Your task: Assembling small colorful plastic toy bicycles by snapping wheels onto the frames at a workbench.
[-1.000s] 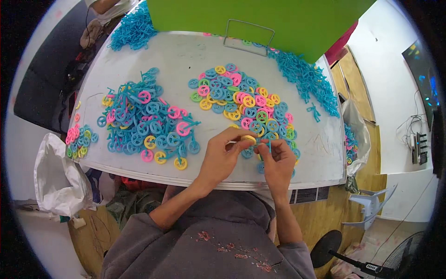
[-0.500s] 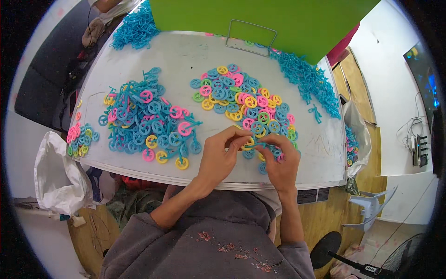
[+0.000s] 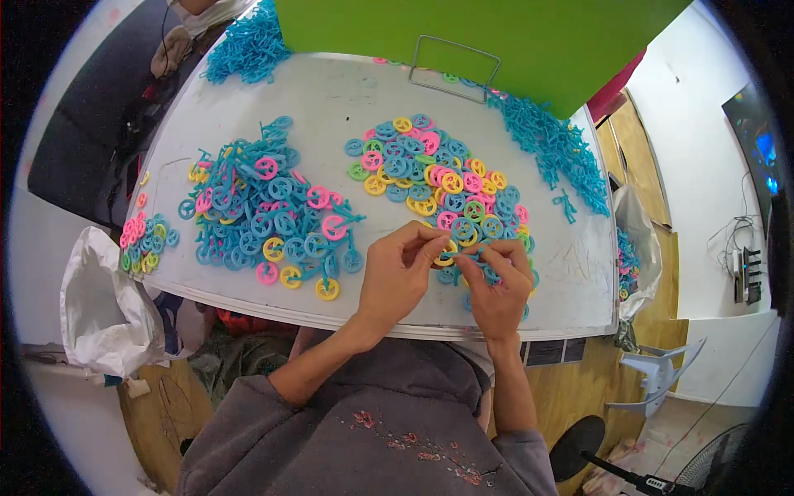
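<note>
Above the near edge of the white table [image 3: 331, 95], my left hand [image 3: 395, 271] pinches a small yellow plastic wheel [image 3: 447, 253] between thumb and fingers. Close against it, my right hand [image 3: 501, 291] grips a blue plastic piece, mostly covered by the fingertips. Whether that piece touches the wheel, I cannot tell. Just beyond both hands spreads a pile of loose wheels [image 3: 451, 183] in blue, pink, yellow and green. To the left lies a heap of wheels joined to blue stems [image 3: 248, 217].
Blue stem pieces are heaped at the far left [image 3: 246, 51] and far right [image 3: 556, 149]. A green board [image 3: 471, 41] stands at the back, a wire frame [image 3: 455, 68] before it. More wheels [image 3: 147, 242] lie by the left edge. White bags [image 3: 107, 298] hang at both sides.
The yellow wheel and the blue piece are still held close together. My right-hand fingers have shifted slightly and the right wrist has turned a little. The whole view has moved slightly.
</note>
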Motion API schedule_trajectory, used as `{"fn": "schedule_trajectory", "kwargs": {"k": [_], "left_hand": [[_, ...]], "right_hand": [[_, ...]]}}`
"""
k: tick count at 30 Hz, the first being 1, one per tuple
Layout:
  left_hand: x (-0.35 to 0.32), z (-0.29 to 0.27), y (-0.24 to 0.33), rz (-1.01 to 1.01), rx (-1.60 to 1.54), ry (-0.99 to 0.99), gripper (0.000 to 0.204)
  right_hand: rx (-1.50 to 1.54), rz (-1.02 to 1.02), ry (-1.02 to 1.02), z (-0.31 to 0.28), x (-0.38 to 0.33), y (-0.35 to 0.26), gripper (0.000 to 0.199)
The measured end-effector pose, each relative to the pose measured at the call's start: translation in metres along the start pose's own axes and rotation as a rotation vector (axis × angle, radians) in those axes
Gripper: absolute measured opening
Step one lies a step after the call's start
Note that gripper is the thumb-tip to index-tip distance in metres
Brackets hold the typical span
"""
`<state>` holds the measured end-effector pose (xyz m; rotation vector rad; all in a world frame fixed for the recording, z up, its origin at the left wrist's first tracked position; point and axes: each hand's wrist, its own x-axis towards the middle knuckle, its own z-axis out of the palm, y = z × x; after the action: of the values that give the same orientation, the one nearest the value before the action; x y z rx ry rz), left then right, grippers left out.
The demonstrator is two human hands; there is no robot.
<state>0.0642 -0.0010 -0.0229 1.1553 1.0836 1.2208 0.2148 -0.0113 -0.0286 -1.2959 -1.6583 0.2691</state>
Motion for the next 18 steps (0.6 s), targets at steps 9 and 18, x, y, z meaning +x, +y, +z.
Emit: {"fn": "schedule_trajectory", "kwargs": {"k": [9, 18], "left_hand": [[-0.001, -0.003, 0.005, 0.168, 0.364, 0.061, 0.011], [0.006, -0.017, -0.005, -0.099, -0.199, -0.188, 0.015]], "right_hand": [[0.029, 0.223, -0.049, 0.005, -0.003, -0.012, 0.017], [-0.154, -0.168, 0.050, -0.001, -0.006, 0.000, 0.025]]}}
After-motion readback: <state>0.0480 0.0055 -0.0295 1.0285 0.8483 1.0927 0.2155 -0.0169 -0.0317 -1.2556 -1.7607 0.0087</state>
